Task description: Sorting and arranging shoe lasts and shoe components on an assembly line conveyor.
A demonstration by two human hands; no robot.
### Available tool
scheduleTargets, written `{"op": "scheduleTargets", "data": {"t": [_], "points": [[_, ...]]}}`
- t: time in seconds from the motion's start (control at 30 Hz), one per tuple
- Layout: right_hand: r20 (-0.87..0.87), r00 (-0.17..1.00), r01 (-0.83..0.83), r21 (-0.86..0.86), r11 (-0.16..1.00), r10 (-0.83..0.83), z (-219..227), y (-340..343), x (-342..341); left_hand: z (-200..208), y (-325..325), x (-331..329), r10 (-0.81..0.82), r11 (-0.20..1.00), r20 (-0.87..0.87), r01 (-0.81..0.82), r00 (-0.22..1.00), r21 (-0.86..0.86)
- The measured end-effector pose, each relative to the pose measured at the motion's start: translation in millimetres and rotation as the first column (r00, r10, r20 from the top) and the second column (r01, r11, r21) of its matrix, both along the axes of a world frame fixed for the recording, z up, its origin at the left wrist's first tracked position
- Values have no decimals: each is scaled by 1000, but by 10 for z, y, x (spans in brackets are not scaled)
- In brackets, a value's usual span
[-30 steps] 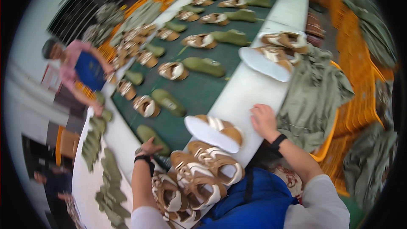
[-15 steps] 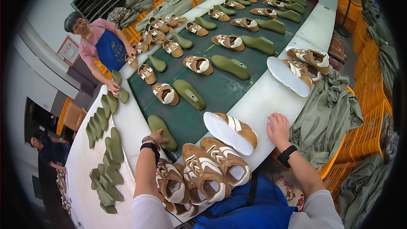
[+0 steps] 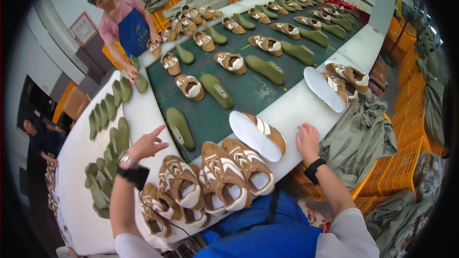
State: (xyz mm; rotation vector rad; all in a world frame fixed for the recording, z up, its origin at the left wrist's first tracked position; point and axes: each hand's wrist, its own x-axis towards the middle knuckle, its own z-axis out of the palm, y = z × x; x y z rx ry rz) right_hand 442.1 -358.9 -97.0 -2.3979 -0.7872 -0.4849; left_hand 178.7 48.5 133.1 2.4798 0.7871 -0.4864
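My left hand [image 3: 146, 144] hovers over the white tabletop with its index finger stretched out and nothing in its grasp. Just right of it, a green shoe last [image 3: 180, 129] lies on the near end of the dark green conveyor belt [image 3: 165, 91], apart from the fingers. My right hand [image 3: 308, 139] holds nothing either; its fingers are loosely spread at the white table edge. Between my hands, a brown-and-white sneaker [image 3: 258, 136] lies on its side, its white sole showing. Several more brown sneakers [image 3: 224, 174] stand clustered along the edge before me.
Pairs of sneakers and lasts line the belt. More green lasts [image 3: 103, 177] lie on the white table [image 3: 138, 110] at left. A co-worker [image 3: 122, 24] across the belt touches a sneaker and a last. Orange crates [image 3: 397, 169] with grey-green cloth [image 3: 358, 138] stand at right.
My left hand has let go of the green last and moved left over the white tabletop. My right hand stays near the table edge. The head view has shifted slightly.
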Motion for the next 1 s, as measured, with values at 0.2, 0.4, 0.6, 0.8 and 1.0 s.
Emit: {"op": "scheduleTargets", "data": {"t": [0.2,0.4,0.6,0.8,1.0], "points": [[-154,971,-182,20,983,183,-66,4,135,204,-1166,-1194,-55,994,300,25,952,103],[-904,232,-65,354,933,359,647,388,-352,-593,-1866,-1478,70,957,541,-209,838,200],[-367,756,-540,120,833,542,1277,511,-782,-615,-1981,-1163,38,932,633,-256,773,256],[116,604,-777,-132,615,788,1914,715,-1584,-533,-2149,-730,370,915,734,-86,570,-394],[176,333,-926,-125,356,926,1936,945,-2081,-397,-2176,-652,495,869,800,-186,338,-459]]}}
